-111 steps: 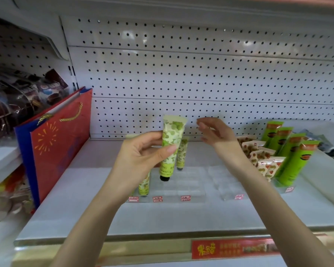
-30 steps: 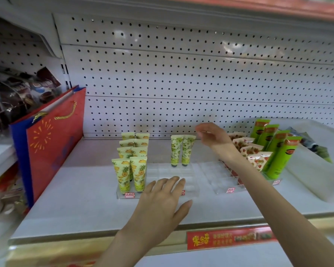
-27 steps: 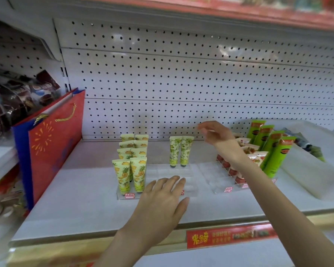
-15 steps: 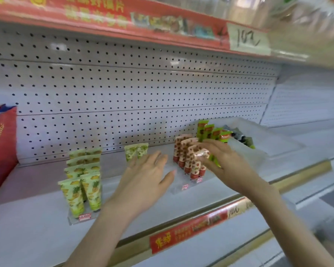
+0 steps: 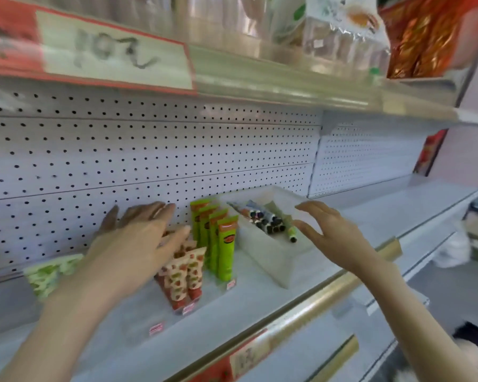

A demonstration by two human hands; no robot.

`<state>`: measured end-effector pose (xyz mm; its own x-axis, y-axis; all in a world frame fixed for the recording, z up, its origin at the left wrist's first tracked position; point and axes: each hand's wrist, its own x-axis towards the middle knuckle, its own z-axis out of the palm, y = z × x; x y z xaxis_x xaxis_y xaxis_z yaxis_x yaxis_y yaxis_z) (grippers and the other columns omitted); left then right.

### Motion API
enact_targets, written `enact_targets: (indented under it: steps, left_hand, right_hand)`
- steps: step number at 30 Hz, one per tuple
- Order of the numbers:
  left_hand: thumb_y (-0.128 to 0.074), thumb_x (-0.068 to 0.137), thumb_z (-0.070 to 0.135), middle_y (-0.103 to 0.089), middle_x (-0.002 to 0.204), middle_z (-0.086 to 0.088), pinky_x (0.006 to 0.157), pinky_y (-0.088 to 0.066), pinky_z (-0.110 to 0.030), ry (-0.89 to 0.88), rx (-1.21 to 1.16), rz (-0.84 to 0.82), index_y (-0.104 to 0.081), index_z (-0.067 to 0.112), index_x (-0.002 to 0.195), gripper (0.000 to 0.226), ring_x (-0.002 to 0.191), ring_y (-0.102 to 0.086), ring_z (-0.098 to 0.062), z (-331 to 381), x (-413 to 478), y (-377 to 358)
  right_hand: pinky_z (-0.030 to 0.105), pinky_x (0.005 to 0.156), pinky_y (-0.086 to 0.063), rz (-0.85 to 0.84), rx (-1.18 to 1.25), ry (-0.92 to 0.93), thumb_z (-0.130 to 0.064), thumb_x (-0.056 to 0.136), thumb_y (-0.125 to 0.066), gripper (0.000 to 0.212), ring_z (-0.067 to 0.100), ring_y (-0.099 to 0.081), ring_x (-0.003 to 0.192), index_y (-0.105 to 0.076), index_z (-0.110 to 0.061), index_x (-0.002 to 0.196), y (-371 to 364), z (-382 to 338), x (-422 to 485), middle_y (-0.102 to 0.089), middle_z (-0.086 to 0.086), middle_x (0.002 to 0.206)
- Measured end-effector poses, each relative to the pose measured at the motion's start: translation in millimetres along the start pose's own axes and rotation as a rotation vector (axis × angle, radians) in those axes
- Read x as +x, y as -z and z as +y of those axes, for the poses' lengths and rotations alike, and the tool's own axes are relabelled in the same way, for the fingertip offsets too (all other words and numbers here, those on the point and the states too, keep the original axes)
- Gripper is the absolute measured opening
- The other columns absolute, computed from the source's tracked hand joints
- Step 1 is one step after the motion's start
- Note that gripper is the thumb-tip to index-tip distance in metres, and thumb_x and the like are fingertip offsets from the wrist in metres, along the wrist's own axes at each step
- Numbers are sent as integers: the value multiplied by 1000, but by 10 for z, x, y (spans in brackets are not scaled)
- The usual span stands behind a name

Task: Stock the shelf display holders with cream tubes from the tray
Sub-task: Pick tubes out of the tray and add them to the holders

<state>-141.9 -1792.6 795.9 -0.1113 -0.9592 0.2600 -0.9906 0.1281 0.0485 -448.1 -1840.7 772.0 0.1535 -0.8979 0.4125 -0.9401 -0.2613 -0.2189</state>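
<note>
A: Your left hand (image 5: 138, 244) is hovering at eight o'clock, your right hand (image 5: 331, 235) at four, both spread, gripping nothing.
B: And the cream tubes (image 5: 263, 220) are lying in the tray (image 5: 268, 260), at nine o'clock from your right hand.

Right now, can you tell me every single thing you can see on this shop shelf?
translucent white plastic tray: one, whitish, right of the standing tubes
black-capped tubes: a pile, mixed colours, lying in the tray
bright green plastic tubes with orange tops: four, green, standing in a row left of the tray
cream strawberry-print tubes with red caps: several, some hidden, left of the green ones
pale green patterned tubes: blurred, count unclear, far left
white pegboard wall: one, behind everything
red-and-white price sign: one, top left
red-orange snack bag: one, top right
left hand: open, over the strawberry tubes
right hand: open, by the tray
</note>
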Motion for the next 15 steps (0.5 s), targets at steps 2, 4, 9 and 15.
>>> enact_targets:
  steps: [2, 4, 9, 15]
  left_hand:
    - [-13, 91, 59, -12, 156, 10, 117, -2, -39, 20, 1, 31, -10, 31, 148, 63, 142, -10, -11, 294, 185, -21]
    - [-13, 91, 59, -14, 155, 11, 117, -5, -38, 21, -11, 50, -12, 30, 147, 63, 142, -12, -12, 603, 333, -46]
    - [-13, 92, 59, -17, 154, 11, 116, -8, -38, 51, 3, 46, -14, 29, 147, 62, 141, -17, -13, 1189, 641, -192]
    - [-9, 84, 64, -49, 137, 3, 95, -43, -38, 35, 77, 91, -46, 23, 132, 73, 122, -49, -20, 1630, 854, -357]
  right_hand:
    - [32, 97, -38, -29, -44, 45, -46, 96, -38, 45, 12, -40, 127, -42, -25, 136, -19, 267, 128, -41, -10, 141]
    - [33, 102, -35, -99, -80, 68, -48, 96, -36, 49, 12, -34, 133, -37, -25, 140, -47, 514, 224, -35, -10, 145]
    - [35, 106, -31, -222, -125, 126, -52, 96, -31, 53, 12, -27, 137, -31, -29, 143, -69, 1047, 459, -25, -10, 152]
    - [36, 105, -33, -306, -45, 159, -52, 96, -32, 55, 14, -27, 137, -29, -26, 144, -99, 1317, 659, -23, -8, 153]
